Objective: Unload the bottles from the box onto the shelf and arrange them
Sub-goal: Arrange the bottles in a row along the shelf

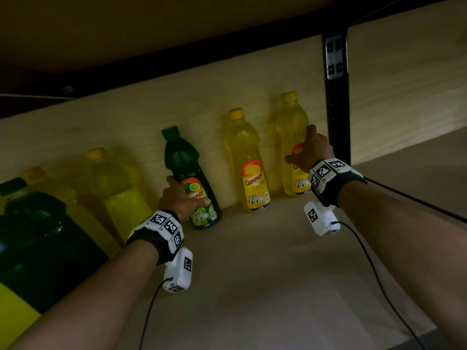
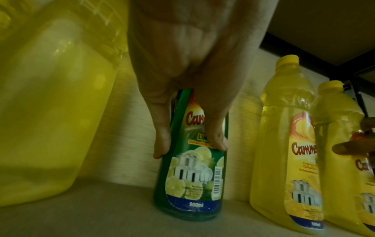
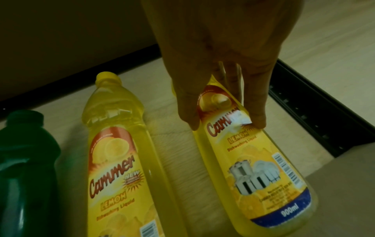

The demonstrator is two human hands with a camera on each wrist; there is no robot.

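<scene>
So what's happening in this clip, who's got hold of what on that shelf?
A person is arranging dish-soap bottles along the back of a shelf. The left hand grips a green bottle standing on the shelf; the right hand holds a yellow bottle at the right end, next to the black post. Another yellow bottle stands untouched between them. More yellow and green containers crowd the left side. The box is not in view.
</scene>
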